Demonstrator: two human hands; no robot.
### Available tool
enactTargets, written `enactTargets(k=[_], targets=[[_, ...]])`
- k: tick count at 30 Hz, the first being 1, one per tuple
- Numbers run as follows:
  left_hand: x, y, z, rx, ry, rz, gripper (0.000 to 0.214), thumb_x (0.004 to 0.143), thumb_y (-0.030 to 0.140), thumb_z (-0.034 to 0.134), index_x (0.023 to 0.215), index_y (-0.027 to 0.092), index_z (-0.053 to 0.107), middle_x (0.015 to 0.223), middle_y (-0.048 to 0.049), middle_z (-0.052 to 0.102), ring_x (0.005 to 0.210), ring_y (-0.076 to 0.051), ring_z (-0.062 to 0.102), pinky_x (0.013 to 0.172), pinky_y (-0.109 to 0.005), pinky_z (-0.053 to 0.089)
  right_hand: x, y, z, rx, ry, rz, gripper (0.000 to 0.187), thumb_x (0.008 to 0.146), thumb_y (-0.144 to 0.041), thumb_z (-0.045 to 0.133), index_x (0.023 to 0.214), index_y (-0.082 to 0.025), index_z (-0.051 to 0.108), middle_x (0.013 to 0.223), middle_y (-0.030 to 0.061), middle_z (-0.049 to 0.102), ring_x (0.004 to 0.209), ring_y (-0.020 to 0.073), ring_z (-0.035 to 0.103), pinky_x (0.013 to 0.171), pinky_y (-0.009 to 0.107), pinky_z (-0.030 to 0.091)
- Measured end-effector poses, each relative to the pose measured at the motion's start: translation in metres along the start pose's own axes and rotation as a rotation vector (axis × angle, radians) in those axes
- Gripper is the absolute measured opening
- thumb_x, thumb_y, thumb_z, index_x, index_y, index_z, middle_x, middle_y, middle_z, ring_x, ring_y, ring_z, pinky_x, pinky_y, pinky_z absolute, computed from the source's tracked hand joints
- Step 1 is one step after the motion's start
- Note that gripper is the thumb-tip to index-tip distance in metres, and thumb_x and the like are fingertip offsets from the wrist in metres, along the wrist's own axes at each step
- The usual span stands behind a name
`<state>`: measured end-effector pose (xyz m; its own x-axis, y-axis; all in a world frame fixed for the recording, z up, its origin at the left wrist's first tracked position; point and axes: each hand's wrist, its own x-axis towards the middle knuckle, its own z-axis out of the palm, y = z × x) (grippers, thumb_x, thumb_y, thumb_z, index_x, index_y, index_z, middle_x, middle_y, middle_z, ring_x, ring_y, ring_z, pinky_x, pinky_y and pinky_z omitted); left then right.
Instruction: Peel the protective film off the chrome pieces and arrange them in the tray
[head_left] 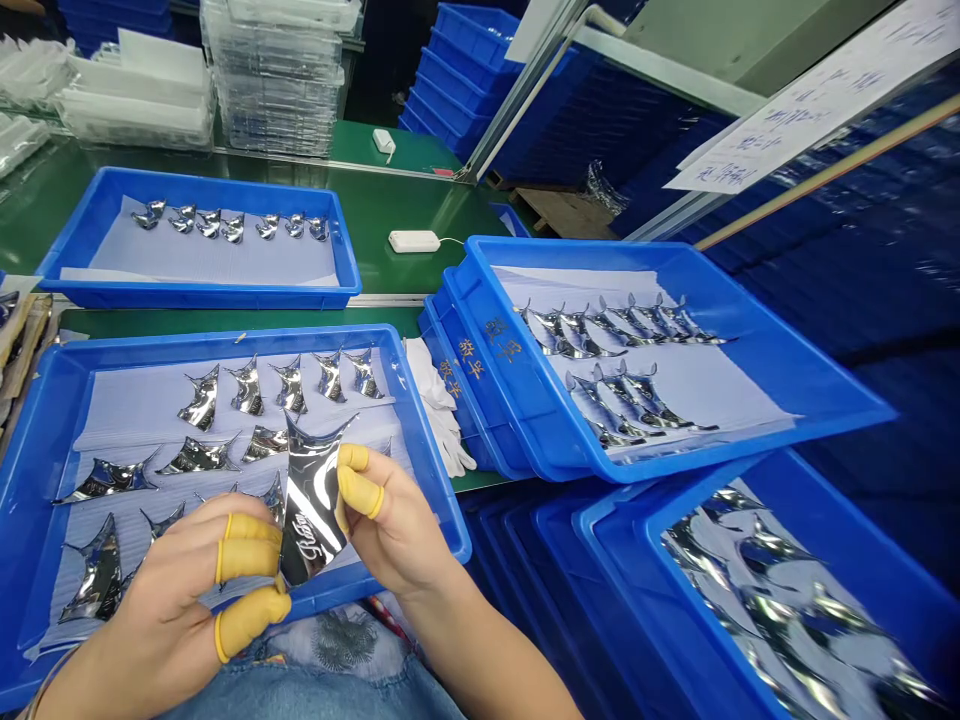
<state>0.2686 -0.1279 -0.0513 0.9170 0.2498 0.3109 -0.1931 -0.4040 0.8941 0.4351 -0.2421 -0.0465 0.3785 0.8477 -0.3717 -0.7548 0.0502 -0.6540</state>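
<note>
A shiny chrome plate with pointed corners and script lettering [313,500] is held up between both hands. My left hand [199,590], with yellow finger cots, pinches its lower left edge. On the right edge, the thumb and finger of my right hand [386,505], also in yellow cots, are closed. Below the hands lies a blue tray [431,440] lined with white paper. Several similar chrome plates [247,388] rest in it in rows, some of them hidden behind my hands.
At the right, a stack of blue trays [517,390] has chrome pieces [630,325] in its top one. Another tray [750,570] of pieces stands lower right. Behind sits a tray [349,255] with small chrome parts. White gloves [439,405] lie between trays. Clear plastic trays [277,80] are stacked behind.
</note>
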Motion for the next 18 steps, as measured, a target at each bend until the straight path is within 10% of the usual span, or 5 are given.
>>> enactTargets(k=[18], targets=[[0.011, 0.026, 0.002, -0.184, 0.124, -0.144, 0.021, 0.09, 0.037, 0.07, 0.11, 0.038, 0.073, 0.081, 0.0009, 0.076, 0.075, -0.019, 0.072, 0.075, -0.031, 0.063, 0.018, 0.036, 0.004, 0.331, -0.119, 0.372, 0.021, 0.066, -0.027, 0.076, 0.063, -0.016, 0.058, 0.052, -0.0034, 0.051, 0.05, 0.0093, 0.043, 0.054, 0.024, 0.043]])
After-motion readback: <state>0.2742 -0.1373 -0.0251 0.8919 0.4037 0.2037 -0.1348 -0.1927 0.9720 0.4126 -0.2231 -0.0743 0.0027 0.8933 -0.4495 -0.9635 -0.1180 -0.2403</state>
